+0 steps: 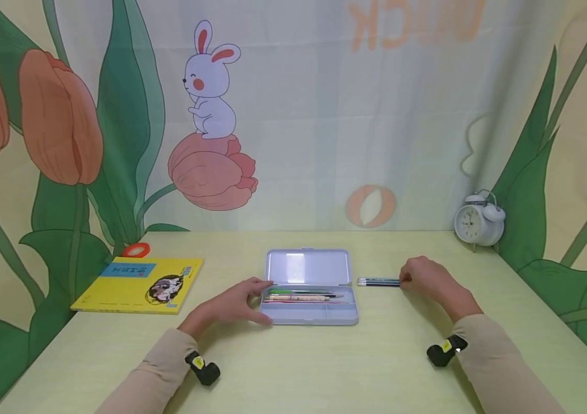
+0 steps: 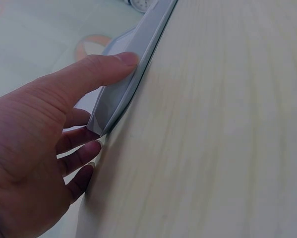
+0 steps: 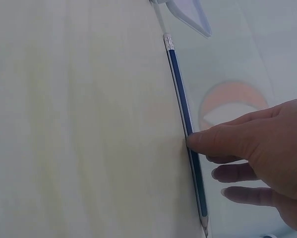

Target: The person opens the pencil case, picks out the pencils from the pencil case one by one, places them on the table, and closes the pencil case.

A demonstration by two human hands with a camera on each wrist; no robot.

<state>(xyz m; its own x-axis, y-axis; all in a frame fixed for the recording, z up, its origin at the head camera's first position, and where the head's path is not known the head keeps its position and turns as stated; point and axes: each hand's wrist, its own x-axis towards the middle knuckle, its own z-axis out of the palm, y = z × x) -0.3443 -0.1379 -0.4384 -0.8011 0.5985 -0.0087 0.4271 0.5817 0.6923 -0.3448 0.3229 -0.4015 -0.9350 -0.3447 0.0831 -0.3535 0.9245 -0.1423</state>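
Printed cloth backdrop [image 1: 304, 144] with tulips and a rabbit; pale counter [image 1: 314, 368] in front. Yellow book [image 1: 117, 299] far left, red ring [image 1: 133, 245] behind it, white alarm clock [image 1: 472, 225] far right.

Pencil case [image 1: 293, 314] sits mid-counter, lid [image 1: 308, 266] open to the far side. Pens and pencils [image 1: 298, 298] lie in its far compartment; near compartments show nothing in them.

Left hand [image 1: 233, 300]: fingers spread around the case's left end, thumb against the near wall. Looks like steadying, not lifting.

Right hand [image 1: 428, 279]: thumb and forefinger pinching the loose pencils [image 1: 378, 282], on the counter just right of the case. Eraser ends face the case, points face right. Grip firmness: can't tell. Exact count too.

My read: step in hand is picking up those pencils. Next move calls for keeping them bunched, lifting over the case's right wall, laying them lengthwise inside. Risk: one slips out.
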